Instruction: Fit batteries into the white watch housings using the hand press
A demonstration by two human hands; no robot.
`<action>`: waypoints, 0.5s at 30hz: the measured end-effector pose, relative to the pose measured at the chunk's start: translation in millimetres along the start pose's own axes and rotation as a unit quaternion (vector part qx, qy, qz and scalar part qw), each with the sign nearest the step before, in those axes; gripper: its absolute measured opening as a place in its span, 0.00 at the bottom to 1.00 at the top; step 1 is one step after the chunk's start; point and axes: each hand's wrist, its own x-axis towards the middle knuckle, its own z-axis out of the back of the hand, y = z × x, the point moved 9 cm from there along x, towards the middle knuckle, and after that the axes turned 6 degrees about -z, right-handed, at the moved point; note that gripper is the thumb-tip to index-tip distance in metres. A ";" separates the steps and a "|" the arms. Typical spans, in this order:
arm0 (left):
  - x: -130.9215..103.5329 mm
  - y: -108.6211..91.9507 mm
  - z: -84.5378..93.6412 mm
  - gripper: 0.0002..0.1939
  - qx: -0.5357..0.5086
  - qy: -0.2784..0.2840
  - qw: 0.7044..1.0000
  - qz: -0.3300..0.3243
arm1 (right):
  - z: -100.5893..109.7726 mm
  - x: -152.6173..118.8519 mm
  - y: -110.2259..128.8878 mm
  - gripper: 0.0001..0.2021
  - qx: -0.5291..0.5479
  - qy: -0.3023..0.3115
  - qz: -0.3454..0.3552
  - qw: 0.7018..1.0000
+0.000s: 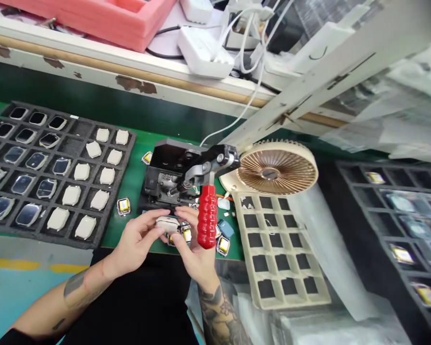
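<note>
Between my two hands is a cream smartwatch case [167, 224], seen edge-on above the bench. My left hand [140, 239] pinches its left end between thumb and fingers. On its right side, my right hand [193, 244] grips it with the thumb in front and fingers behind. Just beyond stands a black toggle press [172, 167], its red ribbed handle [207, 218] hanging in front of part of my right hand. Small watch modules with yellow labels [186, 234] lie under and beside my hands. Another such module [123, 206] rests to the left on the green mat.
A dark foam tray [89, 184] of watch cases, some with dark screens up, fills the left. Right of the press are a round fan [276, 168] and a beige compartment tray [273, 290]. A shelf [104, 76] with white power strips [204, 52] crosses above.
</note>
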 end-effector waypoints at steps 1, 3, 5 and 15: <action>1.4 0.1 -2.1 0.20 0.002 0.011 1.000 0.000 | 0.4 -1.0 -3.5 0.15 0.008 -0.003 -0.014 1.000; 2.8 1.0 -5.8 0.20 0.017 0.037 0.999 0.001 | -1.5 -2.8 -7.3 0.09 0.020 -0.002 -0.027 0.999; 2.8 -0.4 -4.9 0.17 0.059 0.050 0.997 -0.020 | -4.1 -4.1 -8.1 0.07 0.030 -0.011 -0.029 0.999; -6.6 -2.9 34.9 0.21 0.068 -0.060 0.994 -0.058 | 31.2 12.1 54.4 0.19 -0.187 -0.212 0.187 0.941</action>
